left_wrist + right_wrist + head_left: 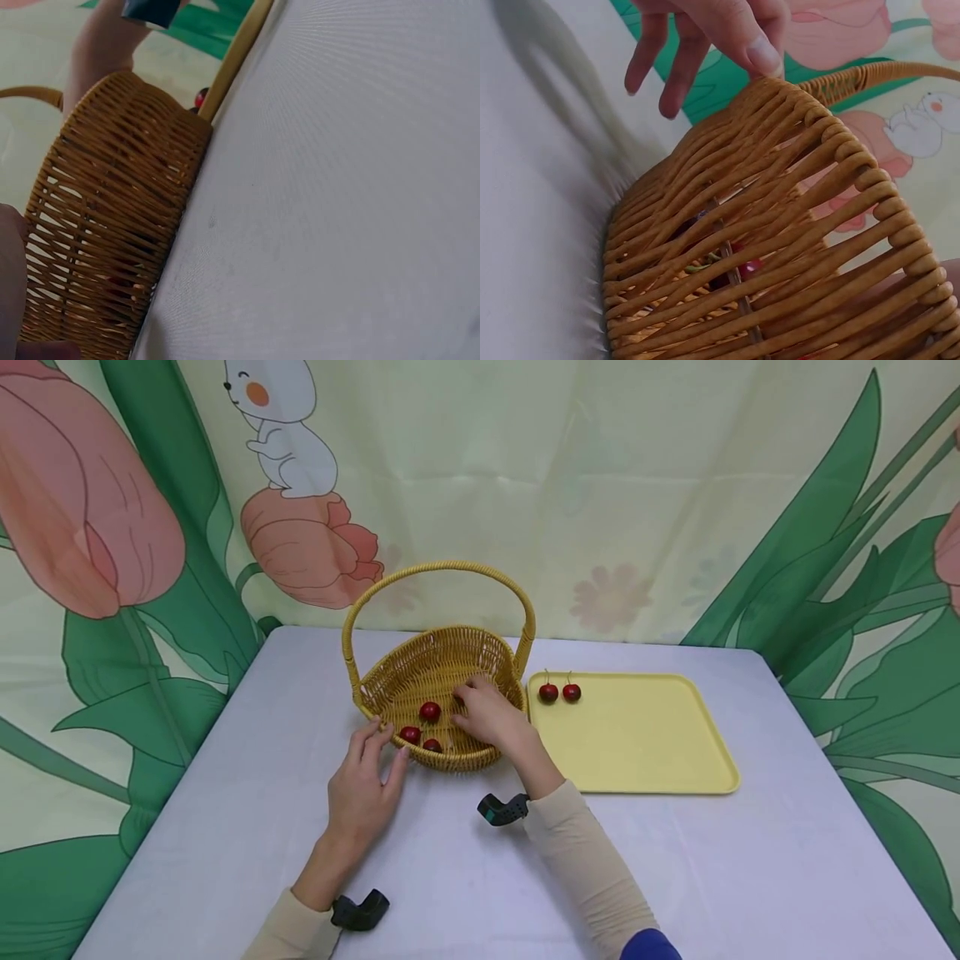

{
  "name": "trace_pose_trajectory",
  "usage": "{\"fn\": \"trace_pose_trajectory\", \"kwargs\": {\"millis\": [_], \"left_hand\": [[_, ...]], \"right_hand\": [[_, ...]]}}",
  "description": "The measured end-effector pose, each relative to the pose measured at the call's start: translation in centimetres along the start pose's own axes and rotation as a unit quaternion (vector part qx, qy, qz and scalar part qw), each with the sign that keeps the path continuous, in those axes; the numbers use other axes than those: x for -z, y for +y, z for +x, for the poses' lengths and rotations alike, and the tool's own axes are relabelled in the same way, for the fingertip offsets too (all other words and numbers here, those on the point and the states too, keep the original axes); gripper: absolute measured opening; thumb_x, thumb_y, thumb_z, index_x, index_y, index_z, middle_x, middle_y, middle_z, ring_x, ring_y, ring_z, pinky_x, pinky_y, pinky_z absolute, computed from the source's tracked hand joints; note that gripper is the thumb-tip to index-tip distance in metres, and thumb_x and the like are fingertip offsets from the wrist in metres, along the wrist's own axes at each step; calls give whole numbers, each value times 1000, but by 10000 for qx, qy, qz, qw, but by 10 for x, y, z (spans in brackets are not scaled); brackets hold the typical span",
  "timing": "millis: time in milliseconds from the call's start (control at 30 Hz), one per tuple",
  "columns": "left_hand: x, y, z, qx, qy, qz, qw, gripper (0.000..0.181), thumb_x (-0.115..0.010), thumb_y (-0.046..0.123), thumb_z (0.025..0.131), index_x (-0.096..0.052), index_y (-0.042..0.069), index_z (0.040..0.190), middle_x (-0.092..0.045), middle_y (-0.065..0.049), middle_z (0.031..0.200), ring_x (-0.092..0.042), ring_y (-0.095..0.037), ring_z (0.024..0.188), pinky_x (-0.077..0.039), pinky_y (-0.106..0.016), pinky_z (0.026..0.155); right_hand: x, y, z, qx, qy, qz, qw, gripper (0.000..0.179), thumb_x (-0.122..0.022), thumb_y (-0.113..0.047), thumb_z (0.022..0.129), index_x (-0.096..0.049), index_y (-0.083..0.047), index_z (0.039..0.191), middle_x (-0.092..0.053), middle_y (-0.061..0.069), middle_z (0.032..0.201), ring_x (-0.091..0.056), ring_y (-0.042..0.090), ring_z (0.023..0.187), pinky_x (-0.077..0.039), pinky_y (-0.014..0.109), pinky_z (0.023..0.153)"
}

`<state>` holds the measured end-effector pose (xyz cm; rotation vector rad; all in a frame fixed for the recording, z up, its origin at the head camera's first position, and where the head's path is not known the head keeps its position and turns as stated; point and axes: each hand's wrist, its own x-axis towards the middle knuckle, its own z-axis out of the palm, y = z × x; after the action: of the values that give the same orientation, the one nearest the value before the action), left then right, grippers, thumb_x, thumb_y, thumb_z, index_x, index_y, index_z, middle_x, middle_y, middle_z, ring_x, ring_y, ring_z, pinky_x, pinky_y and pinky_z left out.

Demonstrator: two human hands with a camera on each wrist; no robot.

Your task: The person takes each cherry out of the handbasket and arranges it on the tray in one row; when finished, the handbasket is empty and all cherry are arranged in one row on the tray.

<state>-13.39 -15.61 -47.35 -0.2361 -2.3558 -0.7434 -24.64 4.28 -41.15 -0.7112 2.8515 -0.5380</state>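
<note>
A wicker basket (453, 763) with a tall arched handle holds red cherries; in plain sight are one cherry (430, 712) in the middle and two more near the front rim. My left hand (363, 793) grips the basket's front-left rim, thumb and finger pinching it in the right wrist view. Inside the basket's right side, my right hand (491, 714) has its fingers bent round a dark red cherry (459, 700), mostly hidden by them. The left wrist view shows the basket's woven wall (112, 202), which hides the right fingers.
Right of the basket, close against it, lies a yellow tray (637, 735). Two stemmed cherries, a left one (548, 693) and a right one (572, 692), sit in its back left corner. A white cloth (450, 877) covers the table; a printed curtain (600, 510) hangs behind.
</note>
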Motion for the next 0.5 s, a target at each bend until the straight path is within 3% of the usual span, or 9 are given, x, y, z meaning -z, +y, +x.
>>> {"fn": "trace_pose_trajectory", "kwargs": {"millis": [367,500], "left_hand": [[2,-1,1,3,7,29,10000,41,-67,26,95,-63,0,127,-59,-20,133,-69,-37,107,-57,-42,56],[1,0,-1,30,-47,19,10000,42,-67,27,95,-63,1,127,-58,-19,134,-69,-37,107,-56,-40,55]], "right_hand": [[-3,0,14,149,-100,-92,9998,46,-64,-19,98,-54,-8,142,-52,16,137,-58,27,120,-50,41,105],[-5,0,15,223,-194,-56,9995,34,-63,-14,98,-60,-10,132,-55,14,128,-59,25,109,-52,40,97]]}}
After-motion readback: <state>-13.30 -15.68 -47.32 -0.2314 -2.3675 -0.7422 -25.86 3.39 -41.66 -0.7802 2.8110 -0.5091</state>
